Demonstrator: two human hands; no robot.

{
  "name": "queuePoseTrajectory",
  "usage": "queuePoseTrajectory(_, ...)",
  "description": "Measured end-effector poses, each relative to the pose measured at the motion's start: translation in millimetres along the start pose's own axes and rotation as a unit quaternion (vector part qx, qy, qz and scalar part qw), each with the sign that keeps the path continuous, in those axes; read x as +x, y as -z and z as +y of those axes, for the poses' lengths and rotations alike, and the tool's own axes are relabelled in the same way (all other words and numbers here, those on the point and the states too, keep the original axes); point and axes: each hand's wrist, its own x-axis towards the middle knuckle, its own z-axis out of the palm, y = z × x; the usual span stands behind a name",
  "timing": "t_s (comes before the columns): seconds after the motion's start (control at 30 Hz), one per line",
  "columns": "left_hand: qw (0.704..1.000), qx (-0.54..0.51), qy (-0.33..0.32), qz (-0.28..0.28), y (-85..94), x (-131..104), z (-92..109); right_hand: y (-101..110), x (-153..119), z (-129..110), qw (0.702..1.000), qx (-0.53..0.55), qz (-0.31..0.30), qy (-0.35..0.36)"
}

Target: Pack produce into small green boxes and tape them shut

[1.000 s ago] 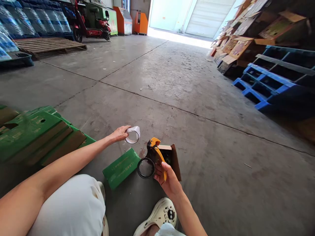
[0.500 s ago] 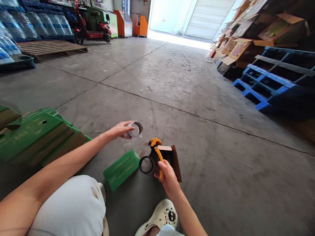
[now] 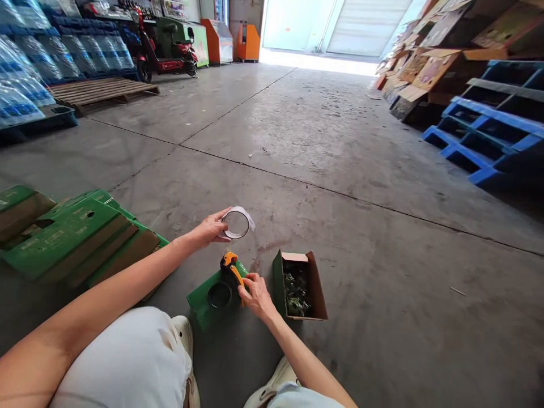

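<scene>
My left hand (image 3: pixel 210 229) holds a nearly spent tape roll (image 3: pixel 237 223), a thin ring with a loose white end, above the concrete floor. My right hand (image 3: pixel 254 294) grips the orange handle of a black tape dispenser (image 3: pixel 225 283), which rests on a small flat green carton (image 3: pixel 203 302) in front of my knee. Just right of that hand stands a small open green-and-brown box (image 3: pixel 314 283) with dark items inside.
A stack of flattened green cartons (image 3: pixel 72 238) lies at my left. A wooden pallet (image 3: pixel 102 90), wrapped water bottles (image 3: pixel 25 85) and a red scooter (image 3: pixel 164 51) stand far left. Blue pallets (image 3: pixel 480 136) and piled cardboard (image 3: pixel 429 62) line the right side.
My right hand has lowered the dispenser leftwards from in front of the open box onto the small green carton. My left hand has turned the tape ring and shifted it slightly right.
</scene>
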Motion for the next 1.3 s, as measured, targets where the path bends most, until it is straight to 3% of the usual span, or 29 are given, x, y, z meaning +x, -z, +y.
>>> queuePoseTrajectory(0.1, 0.998, -0.047, 0.036, -0.036, -2.7, 0, -11, 16, 5, -11, 0.999, -0.010, 0.040, 0.036)
queuePoseTrajectory(0.17, 0.992, -0.065, 0.063, -0.084, -6.3, -3, -14, 27, 10, -28, 0.993, 0.048, 0.074, 0.074)
queuePoseTrajectory(0.27, 0.984, -0.061, 0.079, -0.148, -12.1, -10, -10, 39, 14, -59, 0.970, 0.226, 0.010, 0.092)
queuePoseTrajectory(0.37, 0.988, -0.042, 0.027, -0.144, -13.3, -19, -3, 50, 6, -82, 0.913, 0.396, -0.066, 0.066)
queuePoseTrajectory(0.5, 0.989, 0.029, -0.044, -0.140, -6.9, -26, 5, 76, -15, -92, 0.870, 0.479, -0.118, -0.003)
queuePoseTrajectory(0.67, 0.959, 0.199, -0.105, -0.173, 2.0, -23, 5, 104, -25, -92, 0.836, 0.537, -0.038, -0.112)
queuePoseTrajectory(0.83, 0.844, 0.444, -0.218, -0.210, -9.4, -23, -13, 101, -23, -106, 0.857, 0.505, 0.006, -0.099)
queuePoseTrajectory(0.9, 0.803, 0.497, -0.236, -0.229, -20.1, -26, -21, 98, -23, -113, 0.884, 0.465, 0.005, -0.056)
queuePoseTrajectory(0.97, 0.784, 0.528, -0.235, -0.227, -30.6, -29, -27, 96, -23, -116, 0.915, 0.403, 0.024, -0.002)
queuePoseTrajectory(1.07, 0.790, 0.526, -0.236, -0.208, -41.3, -32, -29, 95, -25, -111, 0.953, 0.281, 0.097, 0.061)
queuePoseTrajectory(1.13, 0.798, 0.505, -0.252, -0.209, -44.5, -33, -28, 92, -28, -104, 0.958, 0.241, 0.133, 0.076)
queuePoseTrajectory(1.2, 0.808, 0.474, -0.269, -0.224, -45.0, -34, -26, 87, -31, -97, 0.951, 0.286, 0.101, 0.058)
queuePoseTrajectory(1.3, 0.843, 0.391, -0.255, -0.266, -41.3, -37, -24, 81, -36, -89, 0.921, 0.388, -0.011, 0.001)
